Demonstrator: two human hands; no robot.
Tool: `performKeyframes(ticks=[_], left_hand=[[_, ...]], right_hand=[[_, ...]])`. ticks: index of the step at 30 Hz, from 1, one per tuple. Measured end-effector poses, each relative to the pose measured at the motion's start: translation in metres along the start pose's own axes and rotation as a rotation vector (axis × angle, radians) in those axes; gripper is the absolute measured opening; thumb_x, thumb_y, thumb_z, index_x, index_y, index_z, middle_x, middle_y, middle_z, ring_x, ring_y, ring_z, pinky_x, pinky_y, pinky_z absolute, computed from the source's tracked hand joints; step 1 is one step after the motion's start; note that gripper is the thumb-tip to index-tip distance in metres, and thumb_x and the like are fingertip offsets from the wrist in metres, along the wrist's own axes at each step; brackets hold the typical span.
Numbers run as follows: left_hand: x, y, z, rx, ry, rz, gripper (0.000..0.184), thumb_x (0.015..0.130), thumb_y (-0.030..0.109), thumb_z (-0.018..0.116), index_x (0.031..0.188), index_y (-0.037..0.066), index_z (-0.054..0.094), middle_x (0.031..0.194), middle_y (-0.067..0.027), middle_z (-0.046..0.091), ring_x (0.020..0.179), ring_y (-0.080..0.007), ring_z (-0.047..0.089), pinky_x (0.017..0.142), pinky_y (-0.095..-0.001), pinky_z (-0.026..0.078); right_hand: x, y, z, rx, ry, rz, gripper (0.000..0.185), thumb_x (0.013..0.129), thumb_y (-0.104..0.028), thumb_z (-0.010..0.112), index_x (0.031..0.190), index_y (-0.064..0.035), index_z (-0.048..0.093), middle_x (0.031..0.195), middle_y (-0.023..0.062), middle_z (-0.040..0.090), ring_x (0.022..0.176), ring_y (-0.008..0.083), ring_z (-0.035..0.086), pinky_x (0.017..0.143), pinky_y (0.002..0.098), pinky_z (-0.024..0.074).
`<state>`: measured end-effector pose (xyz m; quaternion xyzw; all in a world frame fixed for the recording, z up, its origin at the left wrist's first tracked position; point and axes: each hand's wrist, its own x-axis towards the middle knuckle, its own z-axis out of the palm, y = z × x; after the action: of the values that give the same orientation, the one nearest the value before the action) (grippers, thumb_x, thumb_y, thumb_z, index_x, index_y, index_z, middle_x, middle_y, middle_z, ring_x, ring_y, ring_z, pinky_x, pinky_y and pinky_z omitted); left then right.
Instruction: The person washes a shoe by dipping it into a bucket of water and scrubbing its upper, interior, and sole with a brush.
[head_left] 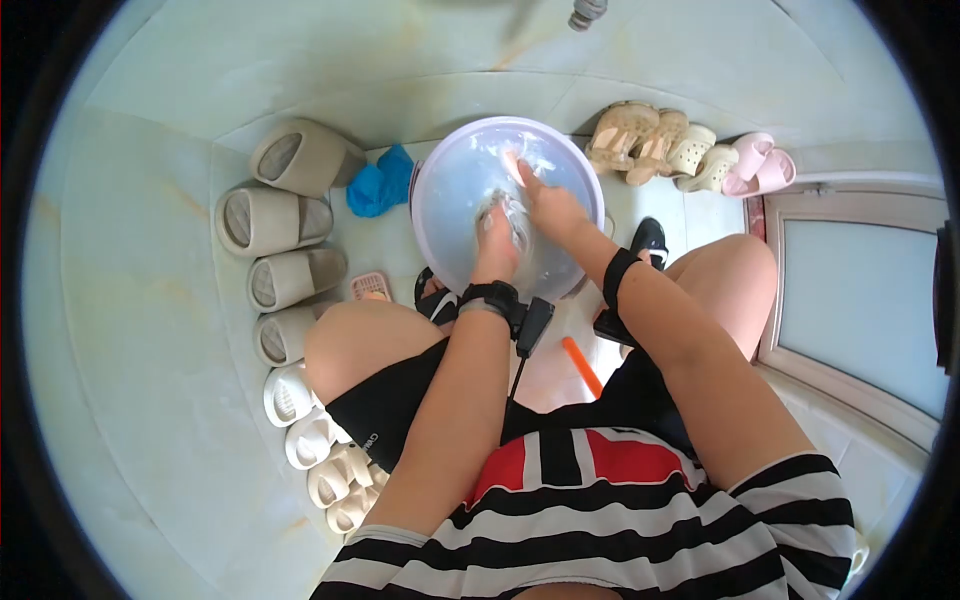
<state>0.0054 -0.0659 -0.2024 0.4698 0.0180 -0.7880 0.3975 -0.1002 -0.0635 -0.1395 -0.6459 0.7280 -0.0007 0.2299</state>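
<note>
While a sudsy white item is being grasped by the left hand in a lavender basin, a pale pink piece is being pinched by the right hand.
At twelve o'clock the basin is being kept within both hands' reach, apparently so drips are being caught; the white item is being held mid-basin, the pink piece toward its twelve. Tiny lettering is being carried, unreadable, by the black shorts at seven.

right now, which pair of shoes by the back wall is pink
The slides at the row's right end, nearest the frosted door; the clogs beside them are cream, the next pair tan.
</note>
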Motion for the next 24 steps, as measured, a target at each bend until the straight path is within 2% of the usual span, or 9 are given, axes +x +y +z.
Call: performKeyframes(ticks=[4, 7, 8, 11, 12, 14, 17, 22, 24], left_hand=[[-0.001, -0.004, 0.005, 0.016, 0.076, 0.011, 0.040, 0.098, 0.043, 0.040, 0.110, 0.011, 0.061, 0.099, -0.0057, 0.064, 0.086, -0.0228, 0.062, 0.079, -0.0383, 0.052], [-0.037, 0.018, 0.025, -0.196, 0.057, -0.056, 0.044, 0.097, 0.047, 0.039, 0.110, 0.010, 0.060, 0.101, -0.0064, 0.063, 0.087, -0.0237, 0.062, 0.081, -0.0397, 0.052], [-0.047, 0.025, 0.029, -0.359, 0.020, -0.070, 0.046, 0.097, 0.048, 0.039, 0.111, 0.010, 0.060, 0.103, -0.0071, 0.063, 0.089, -0.0243, 0.061, 0.083, -0.0409, 0.051], [-0.035, 0.017, 0.014, -0.205, -0.012, 0.099, 0.049, 0.096, 0.049, 0.038, 0.117, 0.009, 0.058, 0.111, -0.0095, 0.061, 0.099, -0.0266, 0.059, 0.089, -0.0440, 0.049], [-0.040, 0.019, 0.014, -0.201, -0.014, 0.097, 0.049, 0.096, 0.049, 0.038, 0.117, 0.009, 0.058, 0.111, -0.0095, 0.061, 0.099, -0.0266, 0.059, 0.089, -0.0440, 0.049], [-0.050, 0.023, 0.013, -0.254, -0.158, -0.027, 0.058, 0.097, 0.053, 0.036, 0.130, 0.007, 0.050, 0.122, -0.0107, 0.057, 0.110, -0.0258, 0.055, 0.095, -0.0415, 0.044], [-0.036, 0.001, 0.011, -0.200, -0.088, 0.030, 0.054, 0.098, 0.047, 0.039, 0.131, 0.006, 0.049, 0.125, -0.0115, 0.056, 0.113, -0.0267, 0.054, 0.097, -0.0423, 0.043], [-0.039, 0.001, 0.015, -0.249, -0.166, 0.019, 0.051, 0.098, 0.045, 0.041, 0.130, 0.006, 0.050, 0.122, -0.0115, 0.057, 0.110, -0.0258, 0.055, 0.095, -0.0408, 0.044], [-0.040, 0.006, 0.014, -0.283, -0.128, 0.014, 0.054, 0.098, 0.049, 0.039, 0.127, 0.006, 0.052, 0.118, -0.0117, 0.058, 0.107, -0.0260, 0.056, 0.094, -0.0406, 0.045]], right_hand=[[0.029, 0.032, 0.036, 0.132, 0.099, -0.007, 0.050, 0.090, -0.021, 0.047, 0.139, -0.0164, 0.042, 0.087, 0.0303, 0.063, 0.084, 0.0457, 0.063, 0.078, 0.0540, 0.0482], [0.007, 0.004, 0.006, 0.230, -0.019, 0.008, 0.046, 0.093, -0.024, 0.046, 0.138, -0.0141, 0.044, 0.092, 0.0313, 0.062, 0.087, 0.0469, 0.061, 0.081, 0.0513, 0.0476], [-0.013, -0.012, -0.018, 0.254, -0.081, -0.010, 0.047, 0.094, -0.024, 0.045, 0.139, -0.0137, 0.041, 0.092, 0.0315, 0.061, 0.088, 0.0473, 0.060, 0.081, 0.0502, 0.0474], [-0.078, -0.031, -0.038, 0.323, -0.127, -0.118, 0.049, 0.096, -0.024, 0.044, 0.143, -0.0139, 0.035, 0.090, 0.0306, 0.062, 0.085, 0.0472, 0.060, 0.078, 0.0482, 0.0481], [-0.089, -0.030, -0.038, 0.363, -0.110, -0.209, 0.051, 0.096, -0.024, 0.044, 0.144, -0.0145, 0.033, 0.087, 0.0295, 0.062, 0.082, 0.0467, 0.061, 0.074, 0.0473, 0.0490], [-0.088, -0.027, -0.032, 0.341, -0.108, -0.180, 0.052, 0.096, -0.024, 0.044, 0.145, -0.0146, 0.031, 0.086, 0.0294, 0.062, 0.079, 0.0467, 0.061, 0.073, 0.0477, 0.0492], [-0.051, -0.014, -0.023, 0.263, -0.081, -0.129, 0.053, 0.096, -0.022, 0.044, 0.146, -0.0150, 0.029, 0.088, 0.0296, 0.062, 0.078, 0.0468, 0.061, 0.072, 0.0488, 0.0490], [-0.027, -0.014, -0.031, 0.233, 0.014, -0.027, 0.052, 0.096, -0.021, 0.042, 0.146, -0.0141, 0.028, 0.089, 0.0311, 0.061, 0.077, 0.0463, 0.061, 0.072, 0.0517, 0.0480], [-0.066, -0.017, -0.027, 0.247, 0.022, -0.239, 0.051, 0.097, -0.022, 0.041, 0.145, -0.0128, 0.029, 0.079, 0.0304, 0.061, 0.068, 0.0463, 0.061, 0.066, 0.0522, 0.0484]])
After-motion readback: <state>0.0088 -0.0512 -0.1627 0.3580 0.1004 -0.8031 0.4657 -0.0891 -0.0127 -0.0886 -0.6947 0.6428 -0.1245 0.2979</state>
